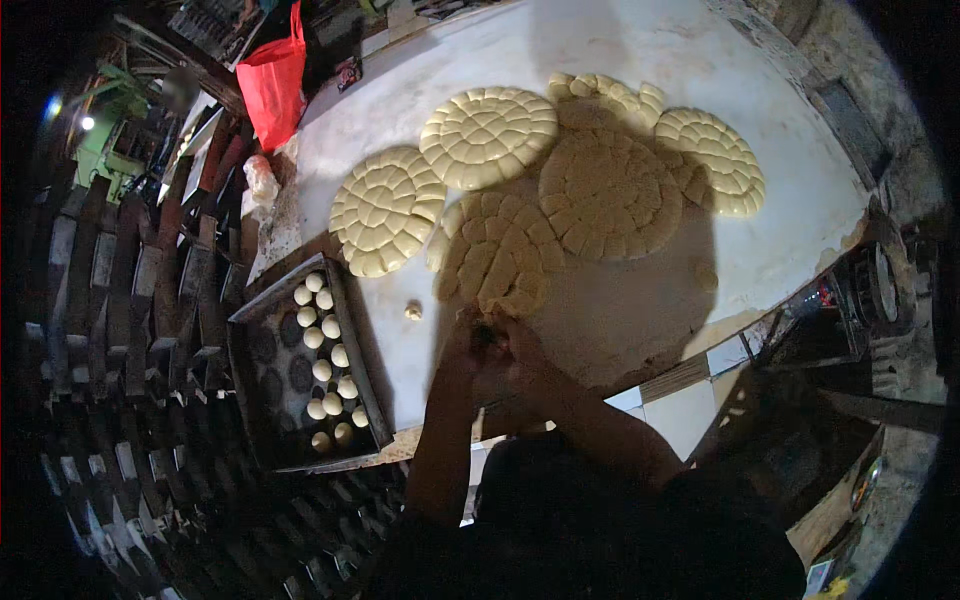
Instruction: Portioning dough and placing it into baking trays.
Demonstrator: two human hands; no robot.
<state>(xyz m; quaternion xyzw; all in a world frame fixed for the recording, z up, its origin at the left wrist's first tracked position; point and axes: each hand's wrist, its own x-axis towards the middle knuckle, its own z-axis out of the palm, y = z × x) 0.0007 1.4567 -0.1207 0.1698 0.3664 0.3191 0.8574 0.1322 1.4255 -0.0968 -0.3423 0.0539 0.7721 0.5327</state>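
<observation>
My left hand (pixel 468 335) and my right hand (pixel 520 345) are close together at the near edge of a flat round of dough (pixel 505 245), which is cut into many small segments. Both hands have their fingers drawn in, and deep shadow hides what lies between them. A small scrap of dough (pixel 413 311) sits on the table left of my hands. Further left, a dark metal tray (pixel 358 370) holds several smooth dough balls (pixel 331 327) along its right side.
On the pale tabletop (pixel 650 50) lie more scored dough rounds: one at left (pixel 388 210), one behind it (pixel 488 135), a shaded large one (pixel 610 195) and one at right (pixel 712 160). A red bag (pixel 272 95) hangs at the far left corner. Stacked dark trays (pixel 110 260) stand left.
</observation>
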